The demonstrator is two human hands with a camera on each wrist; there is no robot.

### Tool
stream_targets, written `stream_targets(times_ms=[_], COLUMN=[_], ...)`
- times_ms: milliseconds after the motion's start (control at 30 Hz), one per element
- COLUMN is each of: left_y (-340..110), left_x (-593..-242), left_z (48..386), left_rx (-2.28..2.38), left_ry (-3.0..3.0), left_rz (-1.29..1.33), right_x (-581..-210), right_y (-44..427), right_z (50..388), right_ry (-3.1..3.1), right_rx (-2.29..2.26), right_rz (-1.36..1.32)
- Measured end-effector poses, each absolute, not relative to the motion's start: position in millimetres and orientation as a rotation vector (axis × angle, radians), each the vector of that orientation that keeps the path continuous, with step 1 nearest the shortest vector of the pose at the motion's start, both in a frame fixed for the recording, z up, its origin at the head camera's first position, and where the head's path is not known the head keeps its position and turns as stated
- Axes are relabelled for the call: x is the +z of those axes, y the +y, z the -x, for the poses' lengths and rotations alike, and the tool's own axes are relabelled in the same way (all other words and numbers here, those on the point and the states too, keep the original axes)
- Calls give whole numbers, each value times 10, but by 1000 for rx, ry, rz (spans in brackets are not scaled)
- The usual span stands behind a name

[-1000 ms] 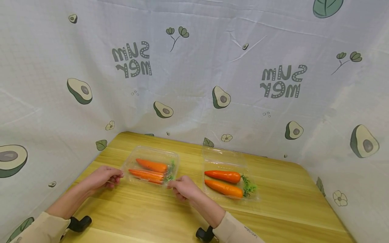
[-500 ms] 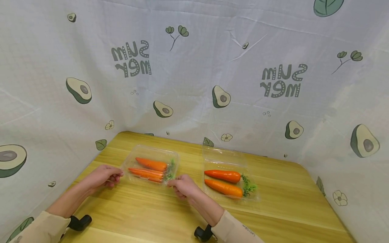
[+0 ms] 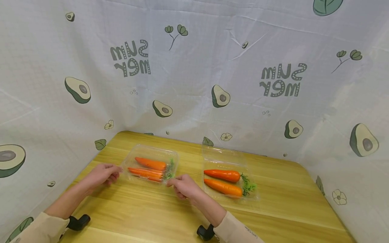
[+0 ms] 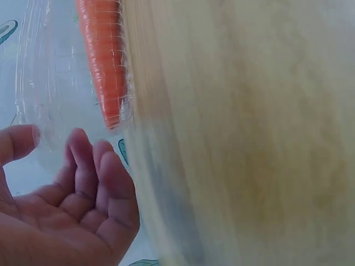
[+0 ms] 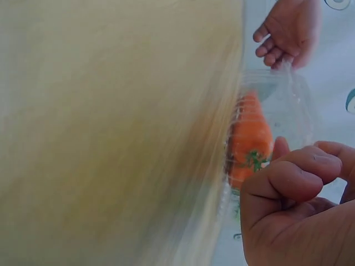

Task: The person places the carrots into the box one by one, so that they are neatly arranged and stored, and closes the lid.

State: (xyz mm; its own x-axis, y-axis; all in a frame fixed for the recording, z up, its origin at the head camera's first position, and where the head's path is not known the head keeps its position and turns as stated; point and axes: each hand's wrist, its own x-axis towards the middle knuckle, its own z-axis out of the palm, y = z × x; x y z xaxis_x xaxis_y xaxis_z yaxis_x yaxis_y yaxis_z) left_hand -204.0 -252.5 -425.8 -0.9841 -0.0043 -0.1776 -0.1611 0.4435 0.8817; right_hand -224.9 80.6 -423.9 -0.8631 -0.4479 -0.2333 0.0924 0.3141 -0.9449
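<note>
A clear plastic clamshell box sits at the table's left, its lid appearing to lie over the carrots inside. One carrot lies behind another carrot, leafy green ends to the right. At the box's front left corner, my left hand pinches the plastic edge between thumb and index finger; its other fingers curl loosely in the left wrist view. My right hand pinches the front right corner with thumb and index finger. In the right wrist view its curled fingers partly hide the box.
To the right stands a second clear clamshell box with its lid raised at the back. Two carrots with green tops lie in it. A patterned cloth hangs behind and beside the wooden table.
The left hand has shifted very slightly, and its fingers are blurred now. The right hand, both boxes and the carrots stay nearly where they were.
</note>
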Motion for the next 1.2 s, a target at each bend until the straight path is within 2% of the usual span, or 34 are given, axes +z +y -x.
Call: stream_targets(times_ms=[333,633,1200], left_y=[-2394,-2142,-1553], left_x=[-4080,-3939,-3697], left_z=[1985,1950,1894], left_rx=[1263,1297,1352], left_ry=[2991,3178,3184], left_rz=[92,-4,-341], right_x=[-4110,-3996,-3788], right_y=[961,1130,1405], right_z=[2152,2077,1960], right_ry=[2231,2264,2337], right_rx=[-1447,-1392,-1344], right_rz=[394,449,471])
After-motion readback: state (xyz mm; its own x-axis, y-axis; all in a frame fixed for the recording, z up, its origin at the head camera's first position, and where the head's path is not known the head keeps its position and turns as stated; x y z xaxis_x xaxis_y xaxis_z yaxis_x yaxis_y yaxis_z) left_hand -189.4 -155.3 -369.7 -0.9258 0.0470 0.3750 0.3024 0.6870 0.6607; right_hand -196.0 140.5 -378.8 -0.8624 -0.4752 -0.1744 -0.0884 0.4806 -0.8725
